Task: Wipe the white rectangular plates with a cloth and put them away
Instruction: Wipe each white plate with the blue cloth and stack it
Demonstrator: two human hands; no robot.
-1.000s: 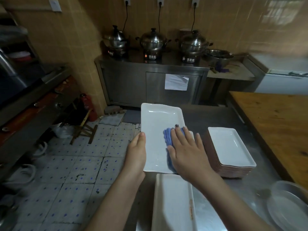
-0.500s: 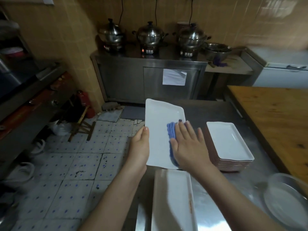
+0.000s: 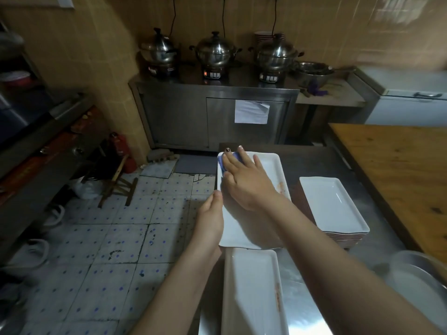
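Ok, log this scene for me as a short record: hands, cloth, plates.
left hand: grips the left edge of the white rectangular plate
right hand: flat fingers press the blue cloth onto that plate's far left corner
stain: reddish streak on the plate's right rim
stack of white rectangular plates: right of it, on the steel counter
nearest white plate: unheld, also stained along its right rim

Readable text: you'll find none anywhere.
Paper sheet (image 3: pixel 251 111), on the cabinet door (image 3: pixel 222 126) at 12 o'clock: looks blank to you.
Cooker panels (image 3: pixel 212 74): marks too small to read.
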